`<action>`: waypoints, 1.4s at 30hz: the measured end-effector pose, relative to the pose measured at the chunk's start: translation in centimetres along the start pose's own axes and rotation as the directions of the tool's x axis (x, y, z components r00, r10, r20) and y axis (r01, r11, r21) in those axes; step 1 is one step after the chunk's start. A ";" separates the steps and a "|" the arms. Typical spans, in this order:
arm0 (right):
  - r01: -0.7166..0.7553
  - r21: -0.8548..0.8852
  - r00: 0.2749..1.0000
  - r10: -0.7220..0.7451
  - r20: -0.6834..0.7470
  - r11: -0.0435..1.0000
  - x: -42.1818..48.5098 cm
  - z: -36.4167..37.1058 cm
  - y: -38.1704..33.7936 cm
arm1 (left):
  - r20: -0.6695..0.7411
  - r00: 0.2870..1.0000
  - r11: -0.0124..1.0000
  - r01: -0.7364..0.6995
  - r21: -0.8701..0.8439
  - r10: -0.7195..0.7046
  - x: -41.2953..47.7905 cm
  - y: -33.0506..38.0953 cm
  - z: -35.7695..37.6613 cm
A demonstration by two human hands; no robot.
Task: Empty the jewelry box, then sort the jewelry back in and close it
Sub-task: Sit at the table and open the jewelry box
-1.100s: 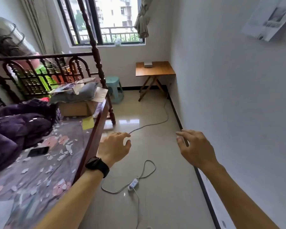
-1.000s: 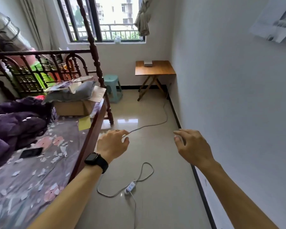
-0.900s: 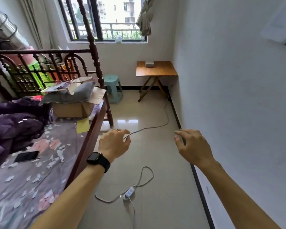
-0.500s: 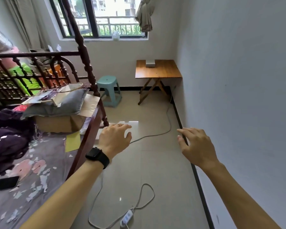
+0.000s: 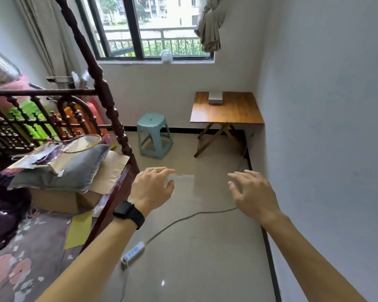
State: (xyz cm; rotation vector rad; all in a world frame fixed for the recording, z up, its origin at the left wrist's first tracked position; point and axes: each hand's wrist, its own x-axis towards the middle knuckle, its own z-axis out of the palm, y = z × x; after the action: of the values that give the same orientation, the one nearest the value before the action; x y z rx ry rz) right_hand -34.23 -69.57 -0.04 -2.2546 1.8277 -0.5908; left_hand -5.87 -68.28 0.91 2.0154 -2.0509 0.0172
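head view takes in a narrow room: pale tiled floor [image 5: 205, 247] running from you to the window [image 5: 151, 29], a bed [image 5: 31, 247] with a dark turned-wood frame along your left, a bare wall on your right. a folding wooden table [image 5: 227, 110] stands in the far right corner, and a teal stool [image 5: 154, 134] stands just left of it. on the near end of the bed a grey pillow [image 5: 74, 171] lies on a cardboard box [image 5: 59, 201].

your left hand [image 5: 151, 190] and right hand [image 5: 253, 192] are both held out in front of you over the floor, well apart from each other. the fingers of each are loosely spread and gently curved, and neither hand holds or touches anything.

the one candidate for the jewelry box [image 5: 215, 98] is the small pale box at the back edge of the table, near the wall. it is too small here to tell whether its lid is shut, and no jewelry shows on the table or anywhere else.

a grey cable [image 5: 183, 219] crosses the floor to a white power strip [image 5: 132, 255] below your left forearm. you wear a black watch [image 5: 129, 214] on the left wrist and a ring [image 5: 155, 170] on that hand.

by this showing the task has not begun. nothing is emptied, nothing sorted. you have yet to reach the table, open the box, take everything out, sort it back in and close the lid.
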 end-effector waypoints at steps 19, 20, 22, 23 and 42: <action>0.026 -0.006 0.998 -0.026 0.049 1.000 45.3 8.1 4.4 | -0.030 0.983 0.983 0.182 -0.012 -0.182 43.2 -10.2 7.7; 0.028 -0.001 0.999 -0.028 0.040 1.000 47.5 8.6 4.5 | -0.039 0.982 0.983 0.185 -0.013 -0.185 45.3 -10.7 7.9; 0.042 0.012 0.999 -0.042 0.033 0.999 51.9 9.7 4.8 | -0.047 0.980 0.981 0.193 -0.029 -0.195 49.6 -11.7 8.5; 0.050 0.021 0.998 -0.051 0.028 0.999 54.3 10.3 4.9 | -0.046 0.979 0.980 0.198 -0.033 -0.200 51.7 -12.2 8.9; 0.204 0.171 0.975 -0.216 0.050 0.964 96.0 23.1 2.2 | 0.047 0.918 0.917 0.396 -0.052 -0.394 85.0 -24.8 17.0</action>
State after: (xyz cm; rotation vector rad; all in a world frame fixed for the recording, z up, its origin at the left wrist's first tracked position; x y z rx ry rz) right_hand -10.78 -165.48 -3.39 -2.3407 1.4607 -0.6638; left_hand 15.55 -155.73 -3.23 2.3660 -1.6012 -0.1577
